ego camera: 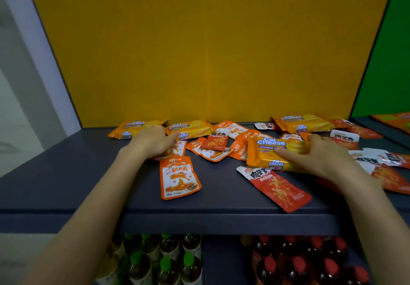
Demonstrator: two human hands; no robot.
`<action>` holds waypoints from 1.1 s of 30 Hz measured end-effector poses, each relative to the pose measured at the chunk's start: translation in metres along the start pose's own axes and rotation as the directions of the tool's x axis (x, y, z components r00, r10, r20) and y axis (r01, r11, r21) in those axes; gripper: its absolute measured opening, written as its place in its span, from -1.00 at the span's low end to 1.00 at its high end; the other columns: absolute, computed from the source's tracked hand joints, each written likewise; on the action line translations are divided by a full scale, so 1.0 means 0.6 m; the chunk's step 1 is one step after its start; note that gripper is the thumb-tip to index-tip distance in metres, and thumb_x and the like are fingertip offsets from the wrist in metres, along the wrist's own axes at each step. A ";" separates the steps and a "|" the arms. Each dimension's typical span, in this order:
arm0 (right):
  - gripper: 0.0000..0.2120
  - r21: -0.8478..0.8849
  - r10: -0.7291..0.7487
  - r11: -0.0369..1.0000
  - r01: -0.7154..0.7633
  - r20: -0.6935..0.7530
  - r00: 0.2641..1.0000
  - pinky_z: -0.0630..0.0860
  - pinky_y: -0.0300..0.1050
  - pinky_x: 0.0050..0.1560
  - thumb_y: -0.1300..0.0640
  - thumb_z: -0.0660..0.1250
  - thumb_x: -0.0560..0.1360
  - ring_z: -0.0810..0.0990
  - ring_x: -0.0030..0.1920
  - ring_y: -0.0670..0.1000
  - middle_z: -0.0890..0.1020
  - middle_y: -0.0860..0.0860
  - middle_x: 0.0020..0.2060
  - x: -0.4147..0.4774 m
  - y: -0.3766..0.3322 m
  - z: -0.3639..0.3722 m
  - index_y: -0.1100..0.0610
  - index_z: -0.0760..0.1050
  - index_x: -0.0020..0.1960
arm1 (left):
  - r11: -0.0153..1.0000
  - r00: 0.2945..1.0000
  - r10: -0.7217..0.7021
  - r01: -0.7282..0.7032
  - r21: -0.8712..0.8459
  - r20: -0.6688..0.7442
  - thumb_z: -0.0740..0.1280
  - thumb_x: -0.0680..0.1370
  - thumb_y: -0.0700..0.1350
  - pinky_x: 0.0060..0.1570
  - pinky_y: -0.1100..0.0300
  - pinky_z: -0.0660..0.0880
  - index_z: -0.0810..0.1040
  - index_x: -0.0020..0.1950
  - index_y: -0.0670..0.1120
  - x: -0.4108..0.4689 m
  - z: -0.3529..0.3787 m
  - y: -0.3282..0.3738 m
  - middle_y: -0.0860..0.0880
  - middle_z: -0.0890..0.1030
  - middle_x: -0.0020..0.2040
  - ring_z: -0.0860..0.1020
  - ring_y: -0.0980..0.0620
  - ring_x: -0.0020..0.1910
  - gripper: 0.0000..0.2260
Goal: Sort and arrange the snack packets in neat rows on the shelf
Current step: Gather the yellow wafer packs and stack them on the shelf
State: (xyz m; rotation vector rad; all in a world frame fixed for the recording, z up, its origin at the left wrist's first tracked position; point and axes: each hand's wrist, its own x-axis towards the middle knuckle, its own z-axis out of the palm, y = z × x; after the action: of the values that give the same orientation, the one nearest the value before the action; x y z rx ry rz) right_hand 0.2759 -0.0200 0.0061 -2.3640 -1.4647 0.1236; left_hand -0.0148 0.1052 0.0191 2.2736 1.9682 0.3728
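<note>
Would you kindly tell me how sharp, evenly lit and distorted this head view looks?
Head view: the wide-angle lens makes the yellow back panel flare outward upward; light is even, without harsh glare; the Cal Cheese packet in the right hand reads sharply; the bottles below the shelf are soft and dim.

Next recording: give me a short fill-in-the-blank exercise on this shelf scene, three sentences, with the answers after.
1. The right hand holds a packet labelled Cal ____.
2. The side panel at the far right, beyond the shelf, is coloured ____.
3. Under the shelf, the bottles on the right side have caps coloured ____.

Missing words: Cheese; green; red.
</note>
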 end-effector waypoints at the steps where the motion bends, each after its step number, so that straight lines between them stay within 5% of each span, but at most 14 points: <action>1: 0.02 0.011 0.018 1.000 -0.018 0.013 1.000 0.35 0.03 0.25 -0.49 0.14 0.24 0.38 0.34 0.20 0.37 0.21 0.38 0.000 -0.004 0.001 0.24 0.23 0.42 | 1.000 0.999 -0.025 0.025 -0.009 0.033 0.03 0.59 0.17 -0.09 0.10 0.36 0.57 -0.14 -0.22 0.014 -0.001 -0.002 -0.16 0.58 -0.15 0.50 -0.08 -0.07 -0.48; 4: 0.15 0.039 0.059 0.997 -0.060 0.033 0.998 0.36 0.02 0.23 -0.54 0.06 0.11 0.40 0.33 0.20 0.38 0.21 0.38 -0.002 -0.013 0.003 0.26 0.22 0.42 | 0.985 0.993 -0.082 0.093 -0.143 0.085 0.04 0.57 0.21 -0.01 0.05 0.47 0.49 -0.18 -0.21 0.058 0.003 -0.012 -0.19 0.62 -0.19 0.58 -0.15 -0.11 -0.48; 8: -0.01 0.069 0.120 0.990 -0.122 0.036 0.992 0.35 0.03 0.23 -0.43 0.24 0.26 0.38 0.33 0.22 0.37 0.22 0.37 0.001 -0.018 0.003 0.27 0.20 0.39 | 0.899 0.968 -0.140 0.213 -0.382 0.210 0.16 0.48 0.31 -0.21 0.07 0.52 0.42 0.24 -0.26 0.084 0.005 -0.013 -0.18 0.57 -0.14 0.56 -0.16 -0.23 -0.33; 13: -0.01 0.144 0.171 0.973 -0.178 0.060 0.983 0.35 0.06 0.25 -0.35 0.34 0.27 0.34 0.36 0.24 0.32 0.23 0.40 0.003 -0.026 -0.001 0.29 0.14 0.42 | 0.934 0.973 -0.146 0.195 -0.298 0.181 0.27 0.39 0.34 0.15 0.01 0.45 0.37 0.35 -0.22 0.096 0.007 0.004 -0.22 0.44 0.32 0.48 -0.20 0.20 -0.23; 16: -0.02 0.178 0.180 0.966 -0.190 0.070 0.981 0.36 0.05 0.22 -0.33 0.36 0.27 0.36 0.34 0.24 0.34 0.24 0.38 0.006 -0.028 -0.001 0.31 0.17 0.40 | 0.938 0.976 -0.113 0.167 -0.304 0.189 0.33 0.38 0.30 0.05 0.05 0.41 0.33 0.37 -0.26 0.100 0.012 0.018 -0.21 0.39 0.38 0.44 -0.19 0.25 -0.21; 19: -0.02 0.215 0.187 0.956 -0.198 0.073 0.980 0.36 0.03 0.22 -0.31 0.39 0.26 0.36 0.34 0.23 0.34 0.23 0.38 0.007 -0.027 -0.002 0.31 0.16 0.41 | 0.896 0.964 -0.094 0.191 -0.400 0.251 0.39 0.38 0.23 -0.10 0.12 0.42 0.23 0.43 -0.26 0.103 0.014 0.029 -0.20 0.35 0.40 0.50 -0.15 0.12 -0.18; 25: -0.01 0.274 0.210 0.935 -0.226 0.086 0.974 0.37 0.03 0.21 -0.27 0.43 0.25 0.36 0.34 0.22 0.35 0.22 0.37 0.013 -0.025 0.001 0.30 0.14 0.41 | 0.781 0.950 -0.112 0.265 -0.565 0.291 0.50 0.34 0.05 0.16 -0.04 0.36 0.11 0.48 -0.20 0.117 0.017 0.032 -0.20 0.23 0.47 0.31 -0.19 0.37 -0.13; 33: 0.08 0.426 0.217 0.880 -0.209 0.031 0.976 0.35 0.08 0.29 -0.20 0.54 0.15 0.35 0.36 0.19 0.34 0.15 0.39 0.026 -0.020 0.008 0.23 0.09 0.44 | 0.566 0.975 -0.099 0.219 -0.795 0.198 0.57 0.26 -0.09 0.01 0.05 0.47 0.24 0.39 -0.21 0.124 0.013 0.019 -0.21 0.45 0.30 0.48 -0.18 0.20 -0.19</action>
State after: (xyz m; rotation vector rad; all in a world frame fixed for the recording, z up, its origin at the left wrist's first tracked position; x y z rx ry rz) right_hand 0.2720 -0.0001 0.0073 -2.1414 -1.0315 0.4330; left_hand 0.0078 0.1776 0.0225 1.4507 1.4377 0.8691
